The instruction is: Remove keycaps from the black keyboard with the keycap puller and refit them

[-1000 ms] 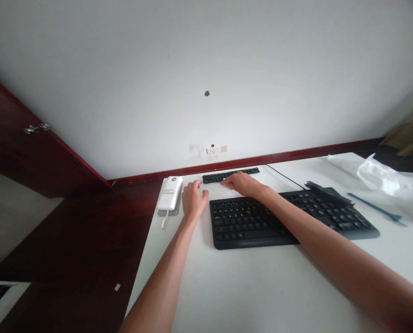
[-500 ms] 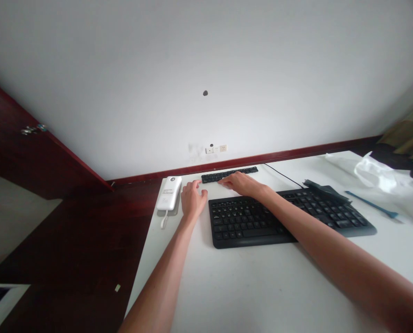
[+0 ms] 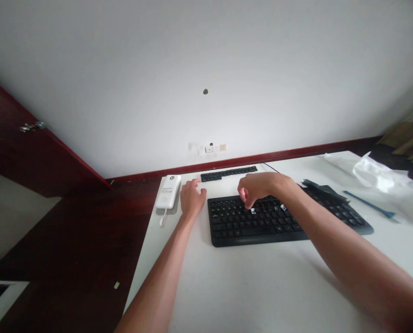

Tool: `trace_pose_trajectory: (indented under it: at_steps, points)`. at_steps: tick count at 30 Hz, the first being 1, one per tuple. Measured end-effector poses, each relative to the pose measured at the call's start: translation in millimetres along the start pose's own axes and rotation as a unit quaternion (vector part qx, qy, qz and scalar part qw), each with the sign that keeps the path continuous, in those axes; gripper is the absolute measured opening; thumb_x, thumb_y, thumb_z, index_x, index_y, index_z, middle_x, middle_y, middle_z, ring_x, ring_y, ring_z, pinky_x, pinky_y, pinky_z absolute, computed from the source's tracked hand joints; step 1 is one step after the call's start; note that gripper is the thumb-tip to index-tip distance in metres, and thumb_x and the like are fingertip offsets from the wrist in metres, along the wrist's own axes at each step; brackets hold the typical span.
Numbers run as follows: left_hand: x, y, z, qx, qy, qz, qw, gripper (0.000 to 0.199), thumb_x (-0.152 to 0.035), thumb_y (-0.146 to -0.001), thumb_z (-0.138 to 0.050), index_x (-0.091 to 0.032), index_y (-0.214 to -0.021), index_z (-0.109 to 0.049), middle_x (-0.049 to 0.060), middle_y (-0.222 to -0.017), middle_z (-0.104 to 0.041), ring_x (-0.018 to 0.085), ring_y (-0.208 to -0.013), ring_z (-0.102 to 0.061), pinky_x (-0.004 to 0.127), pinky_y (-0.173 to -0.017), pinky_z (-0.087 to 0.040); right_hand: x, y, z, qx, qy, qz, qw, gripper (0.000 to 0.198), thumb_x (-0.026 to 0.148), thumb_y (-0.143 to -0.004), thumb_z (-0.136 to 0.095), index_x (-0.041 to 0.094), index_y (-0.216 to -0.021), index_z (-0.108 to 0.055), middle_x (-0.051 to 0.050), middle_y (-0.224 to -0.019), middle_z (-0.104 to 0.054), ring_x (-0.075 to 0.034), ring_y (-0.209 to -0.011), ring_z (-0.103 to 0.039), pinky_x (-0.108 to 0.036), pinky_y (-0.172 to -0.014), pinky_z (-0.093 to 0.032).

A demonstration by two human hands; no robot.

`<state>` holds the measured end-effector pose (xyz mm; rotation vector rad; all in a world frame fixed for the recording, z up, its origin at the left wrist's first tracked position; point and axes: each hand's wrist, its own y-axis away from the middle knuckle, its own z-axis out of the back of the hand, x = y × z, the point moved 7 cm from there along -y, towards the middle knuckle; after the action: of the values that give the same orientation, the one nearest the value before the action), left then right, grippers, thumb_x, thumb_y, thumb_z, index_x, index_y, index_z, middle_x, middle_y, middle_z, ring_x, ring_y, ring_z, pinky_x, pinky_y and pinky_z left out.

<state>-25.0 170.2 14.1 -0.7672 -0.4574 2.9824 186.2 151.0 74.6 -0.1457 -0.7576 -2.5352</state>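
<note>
A black computer keyboard (image 3: 255,238) lies on the white table, with pale spots showing among its keys. Over its upper middle is my right hand (image 3: 260,187), bent at the wrist, fingers curled down together. Whatever those fingers grip, if anything, is hidden. Behind the keyboard lies a narrow black strip of keycaps (image 3: 229,173) in rows, its front edge stepped. My left hand (image 3: 192,196) rests on the table left of the keyboard, fingers apart and holding nothing, its fingertips close to the strip's left end.
A white power bank (image 3: 168,192) with a short cable lies at the table's left edge. A dark crumpled piece (image 3: 324,190) covers the keyboard's upper right. Further right are a blue pry tool (image 3: 369,204) and a clear plastic bag (image 3: 383,175). The wall stands behind.
My right hand has moved from the keycap strip back and to the right, over the keyboard, its fingers now curled downward. My left hand has stayed in place.
</note>
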Motion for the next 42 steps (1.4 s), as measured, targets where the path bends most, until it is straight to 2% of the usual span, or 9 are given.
trace_pose_trajectory:
  at_steps: [6, 10, 13, 18, 24, 28, 34, 39, 42]
  points:
    - [0, 0, 1, -0.002, 0.006, 0.000, 1.000, 0.032, -0.023, -0.088, -0.059, -0.027, -0.119, -0.064, 0.006, -0.111, -0.067, 0.027, -0.110, -0.060, 0.039, -0.097, -0.045, 25, -3, -14, 0.026, 0.037, -0.021, 0.999, 0.014, 0.023, -0.060, -0.089, 0.024, -0.072, -0.081, -0.003, -0.067, -0.075, -0.022, -0.063, -0.068, -0.030, -0.055, -0.041]
    - [0, 1, 1, 0.000, 0.008, 0.001, 1.000, 0.031, -0.023, -0.088, -0.059, -0.027, -0.119, -0.065, 0.006, -0.112, -0.067, 0.027, -0.109, -0.059, 0.040, -0.095, -0.045, 23, -4, -13, 0.034, 0.017, -0.004, 0.999, 0.013, 0.024, -0.064, -0.088, 0.024, -0.074, -0.080, -0.003, -0.075, -0.077, -0.023, -0.067, -0.070, -0.030, -0.058, -0.042]
    - [1, 0, 0, -0.003, 0.007, 0.000, 1.000, 0.031, -0.023, -0.089, -0.059, -0.026, -0.119, -0.065, 0.006, -0.111, -0.066, 0.027, -0.108, -0.060, 0.039, -0.095, -0.045, 7, -9, -2, -0.020, -0.016, 0.007, 1.000, 0.011, 0.029, -0.073, -0.084, 0.024, -0.081, -0.080, -0.004, -0.087, -0.079, -0.024, -0.078, -0.072, -0.031, -0.062, -0.044]
    - [2, 0, -2, -0.012, 0.012, -0.011, 1.000, 0.030, -0.022, -0.088, -0.060, -0.026, -0.118, -0.065, 0.006, -0.109, -0.066, 0.026, -0.104, -0.060, 0.038, -0.095, -0.045, -36, -24, 14, -0.130, -0.014, -0.058, 0.990, 0.009, 0.025, -0.085, -0.073, 0.020, -0.090, -0.078, -0.009, -0.101, -0.079, -0.026, -0.093, -0.071, -0.031, -0.068, -0.045]
    - [0, 1, -1, -0.014, 0.006, -0.017, 1.000, 0.029, -0.021, -0.088, -0.061, -0.026, -0.116, -0.067, 0.006, -0.109, -0.067, 0.026, -0.105, -0.059, 0.038, -0.094, -0.045, -44, -36, 1, -0.082, -0.055, -0.050, 0.994, 0.022, 0.011, -0.085, -0.060, 0.017, -0.094, -0.078, -0.007, -0.092, -0.079, -0.021, -0.085, -0.071, -0.027, -0.070, -0.046]
    - [0, 1, -1, -0.011, 0.006, -0.017, 1.000, 0.028, -0.021, -0.088, -0.061, -0.026, -0.115, -0.067, 0.006, -0.110, -0.067, 0.025, -0.106, -0.059, 0.037, -0.094, -0.045, -44, -38, 2, -0.094, -0.067, -0.036, 0.993, 0.024, 0.011, -0.085, -0.057, 0.018, -0.095, -0.078, -0.005, -0.088, -0.078, -0.020, -0.085, -0.071, -0.027, -0.072, -0.046]
    - [1, 1, -1, -0.009, 0.006, -0.017, 1.000, 0.028, -0.022, -0.089, -0.061, -0.025, -0.116, -0.068, 0.006, -0.110, -0.067, 0.025, -0.105, -0.059, 0.036, -0.093, -0.045, -51, -27, 14, -0.125, -0.022, -0.020, 0.992, 0.024, 0.020, -0.089, -0.062, 0.022, -0.103, -0.081, -0.008, -0.109, -0.079, -0.025, -0.098, -0.072, -0.030, -0.076, -0.049]
    - [1, 1, -1, -0.005, 0.011, -0.015, 1.000, 0.028, -0.022, -0.089, -0.060, -0.025, -0.115, -0.068, 0.006, -0.110, -0.067, 0.025, -0.106, -0.059, 0.037, -0.093, -0.044, -47, -22, 4, -0.035, -0.047, -0.014, 0.998, 0.026, 0.017, -0.082, -0.065, 0.024, -0.097, -0.084, -0.005, -0.093, -0.081, -0.023, -0.085, -0.074, -0.029, -0.070, -0.050]
    - [1, 0, -1, -0.004, 0.012, -0.015, 1.000, 0.028, -0.022, -0.089, -0.060, -0.025, -0.115, -0.068, 0.006, -0.110, -0.067, 0.025, -0.105, -0.059, 0.036, -0.093, -0.044, -44, -25, 2, -0.039, -0.059, -0.009, 0.997, 0.029, 0.015, -0.080, -0.064, 0.021, -0.099, -0.085, -0.006, -0.088, -0.081, -0.023, -0.082, -0.074, -0.028, -0.065, -0.048]
